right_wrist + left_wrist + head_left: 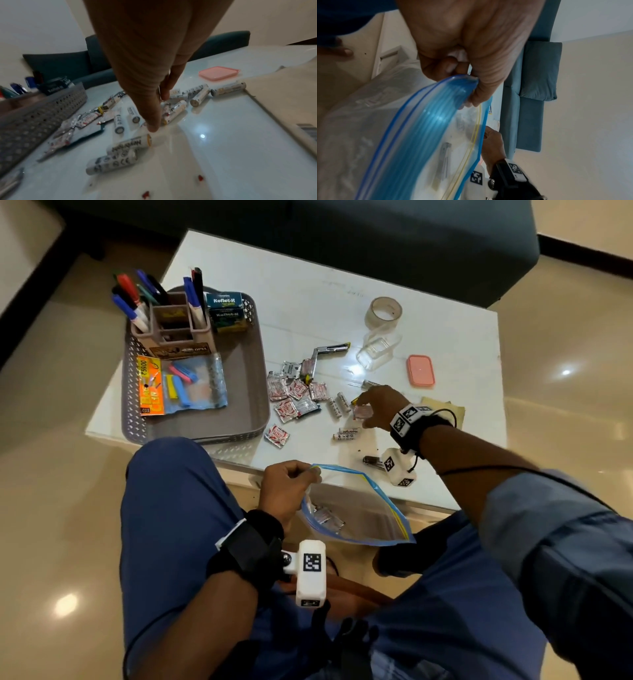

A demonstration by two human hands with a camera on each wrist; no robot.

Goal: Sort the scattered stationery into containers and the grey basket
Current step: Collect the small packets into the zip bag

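Head view: left hand [286, 487] pinches the mouth of a clear zip bag [356, 515] off the bench's near edge; right hand [378, 405] grips a sachet [362, 411] among batteries [337, 405]; grey basket [246, 392] at the left edge.
Left wrist view: fingers [452, 66] curl round the bag's blue rim [436, 115].
Right wrist view: fingertips [164, 93] pressed together amid the batteries [120, 152].

L hand [287, 486] fingers curled, pinching at lap level. R hand [378, 405] extended fwd, fingers [154, 121] pointing down, pinching.

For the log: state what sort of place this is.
Probably a home living room: a low white table on glossy tiled floor, with a teal sofa and cushion behind it.
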